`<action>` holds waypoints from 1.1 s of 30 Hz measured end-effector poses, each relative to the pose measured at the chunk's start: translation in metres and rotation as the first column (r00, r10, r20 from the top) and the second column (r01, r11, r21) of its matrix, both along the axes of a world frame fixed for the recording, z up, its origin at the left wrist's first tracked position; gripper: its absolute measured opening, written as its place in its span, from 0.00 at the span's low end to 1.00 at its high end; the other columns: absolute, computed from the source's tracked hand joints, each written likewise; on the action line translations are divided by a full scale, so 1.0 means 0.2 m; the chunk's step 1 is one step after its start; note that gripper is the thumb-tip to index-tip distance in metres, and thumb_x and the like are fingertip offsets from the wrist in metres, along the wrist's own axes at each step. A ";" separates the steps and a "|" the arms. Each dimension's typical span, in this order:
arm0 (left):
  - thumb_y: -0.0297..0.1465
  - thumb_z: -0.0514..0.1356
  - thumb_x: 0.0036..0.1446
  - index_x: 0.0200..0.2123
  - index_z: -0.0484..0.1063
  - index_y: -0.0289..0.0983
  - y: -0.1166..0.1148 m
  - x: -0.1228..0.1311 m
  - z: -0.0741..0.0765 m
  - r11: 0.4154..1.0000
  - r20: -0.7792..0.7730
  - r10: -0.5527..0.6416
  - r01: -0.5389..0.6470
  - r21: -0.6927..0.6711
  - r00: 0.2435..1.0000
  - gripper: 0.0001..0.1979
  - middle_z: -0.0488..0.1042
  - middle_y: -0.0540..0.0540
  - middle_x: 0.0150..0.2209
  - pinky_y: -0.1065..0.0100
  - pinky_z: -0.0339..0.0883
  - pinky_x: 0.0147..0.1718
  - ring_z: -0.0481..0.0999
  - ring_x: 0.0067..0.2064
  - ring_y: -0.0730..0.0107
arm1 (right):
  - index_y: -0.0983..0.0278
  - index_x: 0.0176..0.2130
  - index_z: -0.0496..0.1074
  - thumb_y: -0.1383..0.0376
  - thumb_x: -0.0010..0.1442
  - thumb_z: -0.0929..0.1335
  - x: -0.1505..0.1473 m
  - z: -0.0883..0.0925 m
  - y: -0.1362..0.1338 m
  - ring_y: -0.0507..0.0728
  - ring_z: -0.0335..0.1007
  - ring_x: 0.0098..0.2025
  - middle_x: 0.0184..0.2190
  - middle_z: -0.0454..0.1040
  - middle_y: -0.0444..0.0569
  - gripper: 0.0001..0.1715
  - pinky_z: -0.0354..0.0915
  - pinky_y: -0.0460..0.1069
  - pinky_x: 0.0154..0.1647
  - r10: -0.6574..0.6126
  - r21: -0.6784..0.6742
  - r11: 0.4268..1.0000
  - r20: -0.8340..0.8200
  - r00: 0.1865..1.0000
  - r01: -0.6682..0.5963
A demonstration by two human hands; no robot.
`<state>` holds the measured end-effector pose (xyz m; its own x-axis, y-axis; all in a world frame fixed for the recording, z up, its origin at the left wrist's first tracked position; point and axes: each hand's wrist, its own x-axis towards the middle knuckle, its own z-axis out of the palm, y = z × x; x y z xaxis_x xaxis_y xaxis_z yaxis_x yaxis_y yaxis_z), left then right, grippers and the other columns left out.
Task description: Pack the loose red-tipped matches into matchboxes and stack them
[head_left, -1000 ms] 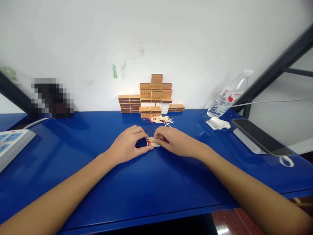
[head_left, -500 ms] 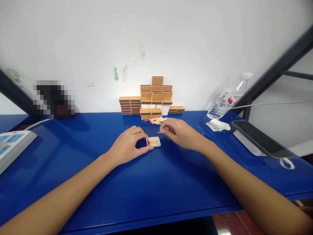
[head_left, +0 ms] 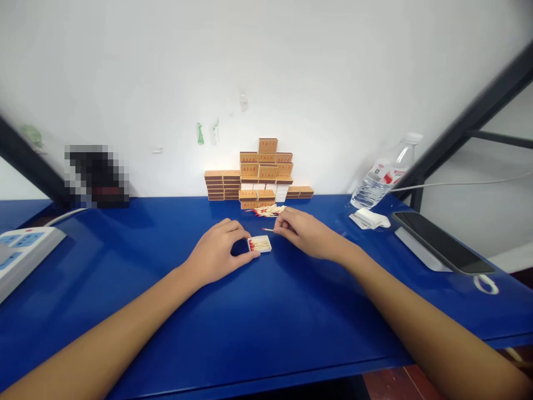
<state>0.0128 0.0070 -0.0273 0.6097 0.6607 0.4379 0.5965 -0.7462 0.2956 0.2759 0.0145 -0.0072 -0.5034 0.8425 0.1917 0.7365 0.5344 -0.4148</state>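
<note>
A small white matchbox tray (head_left: 270,245) holding several red-tipped matches lies on the blue table. My left hand (head_left: 217,251) grips its left end between thumb and fingers. Pinched in my right hand (head_left: 300,230) is a single match (head_left: 267,230), its red head pointing left, just above and behind the tray. Behind my right fingers lies a loose pile of matches (head_left: 266,210), partly covered by that hand. Stacked matchboxes (head_left: 267,171) stand against the wall beyond the pile.
At the right are a water bottle (head_left: 381,175), a crumpled white packet (head_left: 370,219) and a phone (head_left: 443,243) propped on a white object. A power strip (head_left: 35,253) sits at the left edge, near a blurred-out dark object (head_left: 100,178).
The match in my right hand now sticks out further to the left, its head over the table behind the tray. My left hand keeps its hold. The whole view has shifted slightly.
</note>
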 end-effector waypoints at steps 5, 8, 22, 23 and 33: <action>0.43 0.67 0.64 0.46 0.79 0.38 0.00 0.00 0.00 1.000 0.007 -0.005 0.005 -0.001 1.000 0.15 0.79 0.44 0.44 0.55 0.73 0.47 0.76 0.45 0.58 | 0.61 0.38 0.71 0.66 0.72 0.65 -0.04 0.02 -0.03 0.55 0.68 0.37 0.38 0.73 0.48 0.08 0.63 0.50 0.39 0.118 0.001 0.993 -0.051 0.992 -0.118; 0.43 0.67 0.64 0.46 0.80 0.39 -0.01 0.00 0.00 1.000 0.021 -0.017 0.017 -0.010 1.000 0.15 0.79 0.44 0.44 0.55 0.73 0.47 0.76 0.45 0.58 | 0.62 0.40 0.73 0.66 0.72 0.64 0.04 0.01 0.04 0.55 0.68 0.36 0.38 0.72 0.48 0.08 0.63 0.51 0.41 0.042 0.102 0.994 -0.072 0.997 -0.034; 0.44 0.67 0.65 0.46 0.79 0.38 -0.01 0.01 0.00 0.999 0.010 -0.039 0.039 -0.020 0.999 0.16 0.79 0.44 0.44 0.55 0.73 0.48 0.75 0.45 0.59 | 0.63 0.41 0.71 0.69 0.72 0.63 0.13 -0.06 0.15 0.59 0.67 0.42 0.42 0.67 0.52 0.08 0.66 0.53 0.48 -0.012 0.080 0.997 0.061 0.998 0.007; 0.44 0.67 0.64 0.46 0.79 0.38 0.00 0.00 0.00 0.999 0.007 -0.030 0.030 -0.022 1.000 0.16 0.79 0.44 0.44 0.55 0.73 0.47 0.75 0.45 0.58 | 0.63 0.41 0.71 0.69 0.72 0.63 0.12 -0.05 0.14 0.59 0.67 0.42 0.42 0.67 0.52 0.08 0.66 0.54 0.49 -0.010 0.081 0.997 0.040 0.999 0.007; 0.44 0.66 0.65 0.45 0.79 0.38 0.00 0.00 0.01 1.000 0.018 -0.010 0.010 -0.021 1.000 0.15 0.79 0.43 0.43 0.54 0.73 0.46 0.76 0.44 0.57 | 0.61 0.41 0.73 0.65 0.71 0.66 -0.07 0.04 -0.07 0.57 0.68 0.42 0.42 0.70 0.50 0.05 0.65 0.52 0.44 0.111 0.045 0.993 -0.069 0.991 -0.108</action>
<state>0.0135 0.0061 -0.0261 0.6086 0.6639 0.4346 0.5833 -0.7456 0.3222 0.2616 0.0002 0.0010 -0.5763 0.7736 0.2636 0.6417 0.6281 -0.4402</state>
